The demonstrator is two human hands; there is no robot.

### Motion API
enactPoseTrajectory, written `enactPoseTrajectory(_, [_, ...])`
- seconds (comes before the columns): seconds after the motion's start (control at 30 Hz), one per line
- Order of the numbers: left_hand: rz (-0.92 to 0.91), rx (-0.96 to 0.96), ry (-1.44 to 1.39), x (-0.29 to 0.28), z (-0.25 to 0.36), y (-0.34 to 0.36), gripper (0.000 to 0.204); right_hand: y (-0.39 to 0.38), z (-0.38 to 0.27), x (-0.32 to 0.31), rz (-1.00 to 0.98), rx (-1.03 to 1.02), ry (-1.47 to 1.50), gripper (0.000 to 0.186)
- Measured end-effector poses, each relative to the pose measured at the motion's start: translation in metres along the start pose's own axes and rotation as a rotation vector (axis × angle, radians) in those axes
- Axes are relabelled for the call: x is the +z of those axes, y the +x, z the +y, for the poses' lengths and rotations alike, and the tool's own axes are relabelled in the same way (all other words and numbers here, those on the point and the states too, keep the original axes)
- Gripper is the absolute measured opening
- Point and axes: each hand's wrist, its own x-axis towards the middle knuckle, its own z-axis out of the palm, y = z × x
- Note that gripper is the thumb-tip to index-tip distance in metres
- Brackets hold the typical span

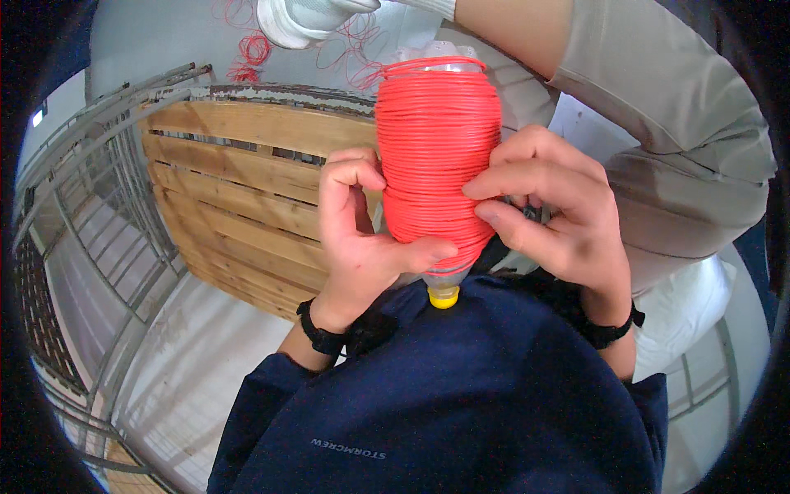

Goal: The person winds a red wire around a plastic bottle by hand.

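A clear plastic bottle point(444, 278) lies in front of my body, its yellow cap point(443, 297) toward me and its scalloped base away from me. Tight coils of red cord point(440, 140) cover nearly all of its body. My left hand point(354, 218) holds the bottle from the left, thumb across the coils near the neck and fingers curled at the side. On the right edge of the coils, my right hand point(559, 202) presses thumb and fingertips together against the cord. Whether a loose cord end sits in that pinch is hidden.
A wooden slatted bench point(239, 169) stands to the left, beside grey metal railings point(99, 272). Loose red cord point(251, 53) lies tangled on the far floor near a white shoe point(300, 20). A bent leg in beige trousers point(658, 107) is at right, with a white bag point(687, 309) below it.
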Motion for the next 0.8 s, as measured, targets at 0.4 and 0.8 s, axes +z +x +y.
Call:
enactPoseTrajectory(0.4, [0.050,-0.011,-0.063,0.004,-0.005,0.000,0.096,0.003,-0.019,0.003,-0.001,-0.011,-0.105,0.021])
enactPoseTrajectory(0.8, [0.004,0.192,0.184,-0.001,-0.001,0.006,0.074,0.001,-0.012,-0.001,0.005,0.053,-0.140,0.015])
